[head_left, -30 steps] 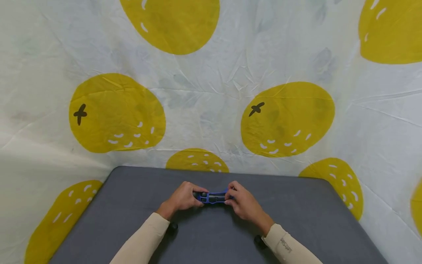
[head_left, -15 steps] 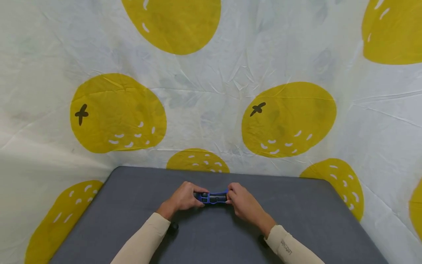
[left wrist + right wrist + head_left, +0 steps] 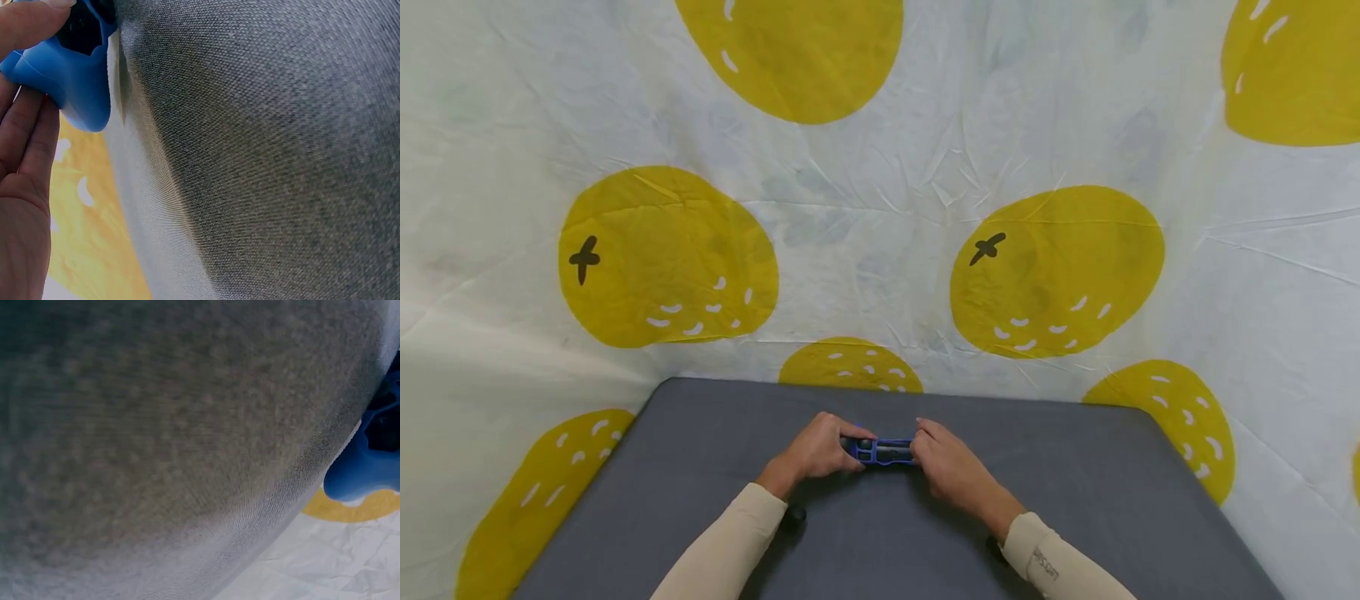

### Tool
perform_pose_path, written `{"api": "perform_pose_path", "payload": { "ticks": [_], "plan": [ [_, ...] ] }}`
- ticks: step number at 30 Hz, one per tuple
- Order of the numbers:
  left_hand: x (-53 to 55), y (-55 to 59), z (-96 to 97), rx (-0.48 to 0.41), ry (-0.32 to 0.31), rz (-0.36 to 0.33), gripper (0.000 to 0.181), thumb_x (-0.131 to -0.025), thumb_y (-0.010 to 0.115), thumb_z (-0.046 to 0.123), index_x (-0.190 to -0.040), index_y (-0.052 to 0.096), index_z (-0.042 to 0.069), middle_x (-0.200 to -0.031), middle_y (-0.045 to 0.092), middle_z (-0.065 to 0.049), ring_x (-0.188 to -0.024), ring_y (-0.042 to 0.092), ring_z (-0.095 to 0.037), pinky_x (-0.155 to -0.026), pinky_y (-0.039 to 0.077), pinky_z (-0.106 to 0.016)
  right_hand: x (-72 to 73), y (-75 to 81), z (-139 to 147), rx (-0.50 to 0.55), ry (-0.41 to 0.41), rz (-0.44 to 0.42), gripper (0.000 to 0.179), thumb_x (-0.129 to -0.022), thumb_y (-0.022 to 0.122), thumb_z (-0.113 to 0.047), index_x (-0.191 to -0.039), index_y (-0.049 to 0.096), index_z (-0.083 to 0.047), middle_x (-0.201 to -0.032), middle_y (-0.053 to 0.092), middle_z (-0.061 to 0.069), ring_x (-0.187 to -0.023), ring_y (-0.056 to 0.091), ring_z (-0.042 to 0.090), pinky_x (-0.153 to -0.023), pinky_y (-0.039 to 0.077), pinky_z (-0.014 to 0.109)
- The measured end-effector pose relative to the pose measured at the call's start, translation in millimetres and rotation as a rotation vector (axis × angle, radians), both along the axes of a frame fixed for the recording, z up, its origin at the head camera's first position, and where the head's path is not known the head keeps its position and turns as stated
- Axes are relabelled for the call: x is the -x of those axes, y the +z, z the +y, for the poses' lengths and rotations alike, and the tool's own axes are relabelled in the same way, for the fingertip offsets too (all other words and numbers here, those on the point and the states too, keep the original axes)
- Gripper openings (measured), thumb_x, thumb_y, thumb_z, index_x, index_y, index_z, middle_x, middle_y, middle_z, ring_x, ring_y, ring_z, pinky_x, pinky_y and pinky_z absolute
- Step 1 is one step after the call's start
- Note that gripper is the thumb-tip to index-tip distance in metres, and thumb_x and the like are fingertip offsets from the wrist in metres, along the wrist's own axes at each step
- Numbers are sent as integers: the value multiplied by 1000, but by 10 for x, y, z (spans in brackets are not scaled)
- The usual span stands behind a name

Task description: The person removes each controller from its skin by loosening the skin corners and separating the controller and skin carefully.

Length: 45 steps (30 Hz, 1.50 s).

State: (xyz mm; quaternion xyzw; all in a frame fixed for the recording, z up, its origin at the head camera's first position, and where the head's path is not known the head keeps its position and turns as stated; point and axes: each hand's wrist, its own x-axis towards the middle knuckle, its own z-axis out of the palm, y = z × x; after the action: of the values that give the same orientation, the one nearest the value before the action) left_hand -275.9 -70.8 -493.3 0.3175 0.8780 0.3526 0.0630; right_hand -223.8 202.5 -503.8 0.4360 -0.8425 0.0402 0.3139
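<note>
Between my hands is a black game controller [image 3: 893,451] with a blue silicone cover [image 3: 887,462] around it, held edge-on above the tabletop. My left hand [image 3: 816,448] grips its left end, thumb on one side and fingers on the other. In the left wrist view the cover [image 3: 87,94] shows a rounded lobe, with black showing through an opening. My right hand [image 3: 953,467] has its fingers curled at the cover's right end and hides that end. Another blue lobe of the cover [image 3: 359,465] appears in the right wrist view, where the right hand is out of sight.
A dark grey padded tabletop [image 3: 865,533] lies under both hands. A white cloth with yellow fruit prints [image 3: 865,275] hangs along its back and sides. Small black wrist devices [image 3: 793,518] sit below the beige sleeves [image 3: 722,546].
My right fingers have shifted and curled in closer on the right end. The raised blue part of the cover seen there earlier is now hidden. My left hand stays in place.
</note>
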Motion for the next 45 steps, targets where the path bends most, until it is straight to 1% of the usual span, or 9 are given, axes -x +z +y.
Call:
{"api": "perform_pose_path", "payload": {
  "ticks": [4,7,10,16,21,26,31,37,45],
  "plan": [
    [1,-7,-1,-18,2,-18,45,-76,92,14,-118,82,26,-112,81,-5,-63,58,-7,-59,50,-22,-58,11,12,53,-116,-139,37,-83,77,10,-83,47,-11,-76,48,-1,-111,67,31,-109,53,42],
    [3,-16,-11,-22,5,-35,46,-77,92,13,-119,81,27,-115,80,-7,-49,48,-6,-53,45,-22,-84,7,48,111,-172,-231,44,-83,78,12,-81,40,-12,-75,39,-3,-110,66,29,-108,54,40],
    [4,-27,-18,-13,5,-45,46,-78,91,14,-120,80,28,-116,80,-7,-42,39,-5,-51,41,-22,-104,-22,116,171,-162,-266,44,-84,77,11,-83,39,-11,-79,36,-3,-92,61,21,-90,58,32],
    [12,-20,-15,-12,4,-54,45,-78,91,14,-120,81,27,-118,80,-8,-45,36,-6,-51,40,-23,-89,-91,243,257,-91,-315,39,-85,78,7,-87,42,-8,-82,33,-2,-76,31,7,-68,32,21],
    [23,-6,-17,-1,5,-47,44,-79,91,16,-120,81,27,-122,78,-7,-57,48,-7,-58,45,-24,-84,-47,237,508,-87,-663,25,-91,72,8,-92,51,-6,-89,55,3,-85,56,11,-78,53,24],
    [18,-6,-21,6,8,-67,44,-79,91,16,-120,80,28,-119,79,-5,-61,52,-8,-59,46,-24,-102,3,201,869,-129,-988,23,-88,73,12,-107,63,5,-110,66,26,-106,70,35,-90,60,29],
    [20,-12,2,2,24,-87,44,-78,92,18,-119,81,28,-118,80,-4,-68,56,-9,-62,49,-24,-105,55,170,943,-109,-1188,44,-89,77,4,-129,62,12,-136,59,37,-118,67,48,-84,59,25],
    [38,-5,5,-30,41,-137,45,-78,92,19,-121,80,23,-119,79,-4,-93,68,-14,-75,57,-31,-41,-9,99,881,-146,-1218,62,-81,86,-1,-139,62,4,-141,61,30,-115,69,35,-82,55,23],
    [7,-28,28,-73,60,-183,46,-82,90,20,-126,78,20,-123,77,-5,-98,68,-16,-76,57,-30,17,-63,49,906,-247,-1166,51,-82,87,-4,-130,72,-4,-133,69,24,-106,72,26,-78,55,22]
  ]
}}
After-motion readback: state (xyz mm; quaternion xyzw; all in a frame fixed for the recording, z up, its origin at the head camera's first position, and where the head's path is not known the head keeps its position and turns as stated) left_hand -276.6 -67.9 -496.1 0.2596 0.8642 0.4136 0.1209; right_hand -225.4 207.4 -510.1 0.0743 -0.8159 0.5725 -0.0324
